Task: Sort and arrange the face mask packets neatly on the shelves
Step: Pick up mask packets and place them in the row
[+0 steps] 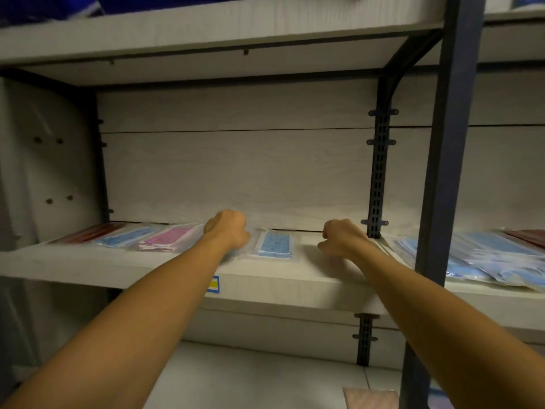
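A light wooden shelf (88, 267) carries a row of face mask packets: a dark red one (88, 233), a blue one (126, 237) and a pink one (168, 239). Further right lies another blue packet (275, 245) in clear plastic. My left hand (227, 228) is curled at this packet's left edge, gripping the plastic; its fingers are hidden behind the hand. My right hand (342, 236) hovers over the bare shelf to the right of the packet, fingers curled, holding nothing.
A dark metal post (448, 143) divides this bay from the right one, where a loose pile of blue packets (486, 255) and a dark red packet (528, 236) lie. An upper shelf (206, 28) is overhead. A pink item (371, 398) lies on the lower shelf.
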Action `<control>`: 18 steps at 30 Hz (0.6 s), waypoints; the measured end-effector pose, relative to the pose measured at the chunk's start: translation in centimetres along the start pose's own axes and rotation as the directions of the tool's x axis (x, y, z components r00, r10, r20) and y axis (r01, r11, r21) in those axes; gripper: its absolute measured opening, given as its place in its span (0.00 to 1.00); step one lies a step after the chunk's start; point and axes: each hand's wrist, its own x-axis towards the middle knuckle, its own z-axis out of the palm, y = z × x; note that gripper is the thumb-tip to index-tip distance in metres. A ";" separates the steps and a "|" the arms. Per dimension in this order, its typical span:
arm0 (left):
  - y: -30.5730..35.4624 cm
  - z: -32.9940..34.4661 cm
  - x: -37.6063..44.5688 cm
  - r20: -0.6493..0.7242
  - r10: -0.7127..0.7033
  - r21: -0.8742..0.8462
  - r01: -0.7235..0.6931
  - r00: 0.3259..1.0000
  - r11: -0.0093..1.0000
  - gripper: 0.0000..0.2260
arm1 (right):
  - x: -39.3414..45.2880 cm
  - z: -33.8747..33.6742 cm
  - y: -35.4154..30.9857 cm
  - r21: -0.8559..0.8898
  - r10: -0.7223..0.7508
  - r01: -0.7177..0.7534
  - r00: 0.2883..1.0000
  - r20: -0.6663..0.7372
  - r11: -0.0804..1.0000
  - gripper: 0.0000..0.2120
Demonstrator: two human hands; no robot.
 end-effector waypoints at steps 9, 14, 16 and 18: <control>-0.7 -2.6 -7.2 -0.108 0.202 0.022 -0.201 0.973 0.979 0.11 | -8.0 -2.6 -2.0 -0.068 -0.025 0.022 0.999 -0.045 0.997 0.14; -1.3 -3.7 -11.6 -0.114 0.243 0.017 -0.243 0.963 0.970 0.10 | -13.3 -3.5 -3.0 -0.100 -0.009 0.004 0.999 -0.045 0.995 0.13; -1.5 -3.9 -13.0 -0.101 0.248 0.006 -0.248 0.964 0.969 0.10 | -15.2 -3.7 -3.0 -0.104 -0.009 0.003 0.999 -0.054 0.995 0.13; -1.4 -4.0 -14.2 -0.090 0.264 0.002 -0.265 0.960 0.964 0.10 | -16.9 -4.0 -2.9 -0.106 -0.004 -0.004 0.997 -0.075 0.994 0.12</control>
